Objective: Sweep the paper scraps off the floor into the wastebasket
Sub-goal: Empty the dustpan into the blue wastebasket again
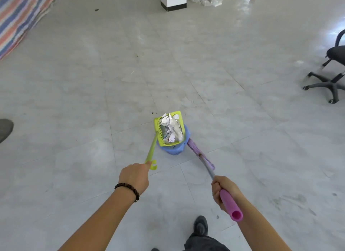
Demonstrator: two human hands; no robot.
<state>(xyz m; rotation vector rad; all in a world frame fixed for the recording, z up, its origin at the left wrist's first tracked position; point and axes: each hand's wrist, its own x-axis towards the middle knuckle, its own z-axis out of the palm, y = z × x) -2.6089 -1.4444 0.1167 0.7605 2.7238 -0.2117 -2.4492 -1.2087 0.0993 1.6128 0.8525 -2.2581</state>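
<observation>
**While Both Handles Are Gripped**

Where the grey tiled floor (130, 82) is occupied by a blue plastic wastebasket (173, 150), a yellow-green plastic dustpan (157, 123) is tilted over it, heaped with crumpled white paper scraps (172, 128). Its handle is clasped by the left hand's (134, 178) curled fingers; a purple broom's (228, 202), by the right hand's (222, 191).
</observation>
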